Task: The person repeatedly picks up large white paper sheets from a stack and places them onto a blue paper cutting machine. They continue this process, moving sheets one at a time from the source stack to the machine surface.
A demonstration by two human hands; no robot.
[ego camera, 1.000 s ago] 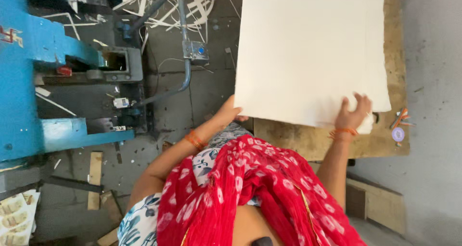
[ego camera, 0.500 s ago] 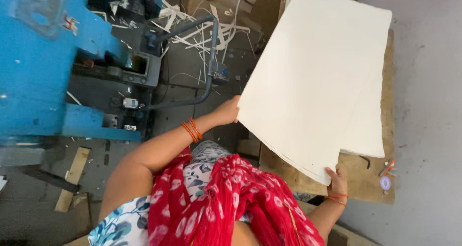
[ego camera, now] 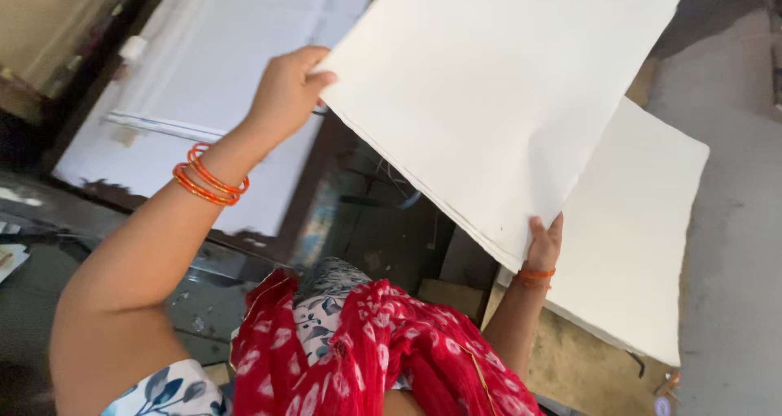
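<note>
Both hands (ego camera: pixel 287 90) (ego camera: pixel 544 245) grip paper sheets (ego camera: pixel 497 107); top edge cropped.

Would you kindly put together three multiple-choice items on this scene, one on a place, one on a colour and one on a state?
1. Where does the second stack of sheets lie?
A. under the lifted bundle, lower right
B. on the person's lap
C. at the upper left corner

2. What colour are the bangles on the left wrist?
A. blue
B. orange
C. silver

3. How is the bundle of pale sheets held?
A. flat on the floor
B. by one hand
C. raised, by both hands

Answers: 1 A, its edge shows beneath the bundle; 2 B, orange rings circle the wrist; 3 C, the left hand and right hand grip opposite edges.
</note>
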